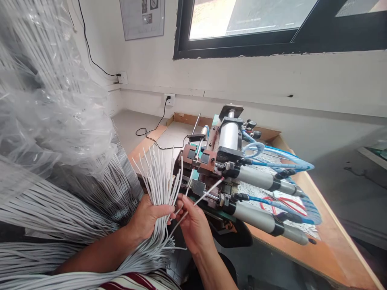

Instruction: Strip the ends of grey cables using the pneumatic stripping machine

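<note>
With our left hand's (148, 217) grip closed around the upright bundle of grey cables (160, 185) left of the machine (229, 137), we pinch in our right hand (195, 225) a single cable (208, 192) slanting far-right, its reddish tip at the machine.

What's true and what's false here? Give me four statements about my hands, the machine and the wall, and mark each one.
1. The left hand grips a bundle of pale cables. True.
2. The right hand is empty. False: the right hand holds a slanting cable, its far end up by the machine.
3. A blue hose is connected to the machine. True.
4. The window is lower than the wall outlet with the black plug. False: the window is higher than that outlet.
</note>
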`<state>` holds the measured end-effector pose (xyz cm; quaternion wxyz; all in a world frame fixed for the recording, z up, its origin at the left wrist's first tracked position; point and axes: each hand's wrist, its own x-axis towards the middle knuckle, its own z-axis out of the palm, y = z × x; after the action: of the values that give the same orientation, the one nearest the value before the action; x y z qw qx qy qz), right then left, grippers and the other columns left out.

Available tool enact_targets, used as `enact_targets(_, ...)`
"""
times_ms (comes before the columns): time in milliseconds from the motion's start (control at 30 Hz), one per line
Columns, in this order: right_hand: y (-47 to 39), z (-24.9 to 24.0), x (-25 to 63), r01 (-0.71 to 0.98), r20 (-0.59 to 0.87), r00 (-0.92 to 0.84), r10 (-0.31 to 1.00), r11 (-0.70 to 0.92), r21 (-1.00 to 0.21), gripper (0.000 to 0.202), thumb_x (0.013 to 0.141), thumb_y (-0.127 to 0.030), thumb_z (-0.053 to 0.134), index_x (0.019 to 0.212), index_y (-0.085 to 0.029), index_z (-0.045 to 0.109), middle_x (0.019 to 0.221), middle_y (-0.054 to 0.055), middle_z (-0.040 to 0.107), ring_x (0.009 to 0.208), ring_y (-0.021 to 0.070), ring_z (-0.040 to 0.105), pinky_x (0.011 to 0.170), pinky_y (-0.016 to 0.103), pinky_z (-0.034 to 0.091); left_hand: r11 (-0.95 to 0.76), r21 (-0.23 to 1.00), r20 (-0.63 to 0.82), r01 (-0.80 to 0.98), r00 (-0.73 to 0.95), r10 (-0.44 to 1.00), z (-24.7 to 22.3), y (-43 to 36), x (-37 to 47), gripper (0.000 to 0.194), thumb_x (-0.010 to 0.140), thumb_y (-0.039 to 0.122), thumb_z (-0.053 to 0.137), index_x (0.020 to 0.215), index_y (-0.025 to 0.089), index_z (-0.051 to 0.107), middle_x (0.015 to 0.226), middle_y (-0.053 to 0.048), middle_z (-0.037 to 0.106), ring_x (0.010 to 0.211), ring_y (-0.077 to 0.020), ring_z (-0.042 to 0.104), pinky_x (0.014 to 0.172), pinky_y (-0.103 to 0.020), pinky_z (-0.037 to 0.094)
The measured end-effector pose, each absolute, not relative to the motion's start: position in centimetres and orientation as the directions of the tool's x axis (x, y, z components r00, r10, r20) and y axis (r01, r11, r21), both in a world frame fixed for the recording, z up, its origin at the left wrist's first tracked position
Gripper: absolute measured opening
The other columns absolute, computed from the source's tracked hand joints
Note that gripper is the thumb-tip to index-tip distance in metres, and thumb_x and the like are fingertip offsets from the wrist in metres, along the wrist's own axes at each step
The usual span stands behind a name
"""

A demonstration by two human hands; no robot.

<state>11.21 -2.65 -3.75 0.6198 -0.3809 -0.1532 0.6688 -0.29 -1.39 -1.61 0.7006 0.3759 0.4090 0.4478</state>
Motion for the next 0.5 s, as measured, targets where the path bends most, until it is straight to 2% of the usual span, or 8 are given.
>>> enact_targets(100, -2.7, -3.7, 11.2, -0.665, -0.272, 0.071, 0.960, -0.158, -0.730, 0.026, 0.060, -0.040, 0.073, 0.066, -0.016, 0.063, 0.050, -0.005, 0.044, 0.046, 0.0088, 0.040, 0.046, 0.023, 0.036, 0.359, 0.892, -0.285, -0.274, 0.276, 0.918, -1.9, -1.7, -0.4, 0.016, 0.055, 0.011, 0.068, 0.071, 0.012, 0.067, 0.057, -0.001, 0.062, 0.048, -0.0109, 0.052, 0.041, -0.020, 0.041)
enact_targets(200, -3.1, -4.0, 11.1, -0.634, -0.290, 0.174, 0.941, -0.119, -0.764, 0.028, 0.057, -0.040, 0.076, 0.066, -0.016, 0.065, 0.055, -0.003, 0.051, 0.048, 0.0079, 0.041, 0.044, 0.021, 0.033, 0.395, 0.874, -0.319, -0.284, 0.277, 0.906, -2.3, -1.9, -0.4, 0.019, 0.054, 0.013, 0.070, 0.073, 0.012, 0.068, 0.059, -0.001, 0.063, 0.049, -0.0115, 0.054, 0.044, -0.022, 0.045)
enact_targets(333, -3.9, -4.7, 11.0, -0.667, -0.383, 0.264, 0.885, -0.119, -0.735, 0.030, 0.053, -0.038, 0.078, 0.069, -0.016, 0.067, 0.057, -0.001, 0.056, 0.045, 0.0062, 0.041, 0.040, 0.018, 0.029, 0.394, 0.857, -0.339, -0.333, 0.212, 0.917, -2.7, -1.8, -0.6, 0.017, 0.055, 0.017, 0.073, 0.069, 0.011, 0.067, 0.058, -0.002, 0.064, 0.052, -0.0136, 0.057, 0.051, -0.026, 0.050)
enact_targets(500, -3.7, -5.0, 11.0, -0.695, -0.399, 0.237, 0.886, -0.133, -0.706, 0.032, 0.048, -0.036, 0.080, 0.065, -0.013, 0.067, 0.053, -0.001, 0.054, 0.042, 0.0042, 0.038, 0.036, 0.015, 0.022, 0.421, 0.840, -0.383, -0.344, 0.175, 0.907, -2.6, -1.8, -0.7, 0.020, 0.052, 0.019, 0.075, 0.067, 0.011, 0.064, 0.057, -0.002, 0.063, 0.053, -0.0153, 0.060, 0.051, -0.027, 0.051)
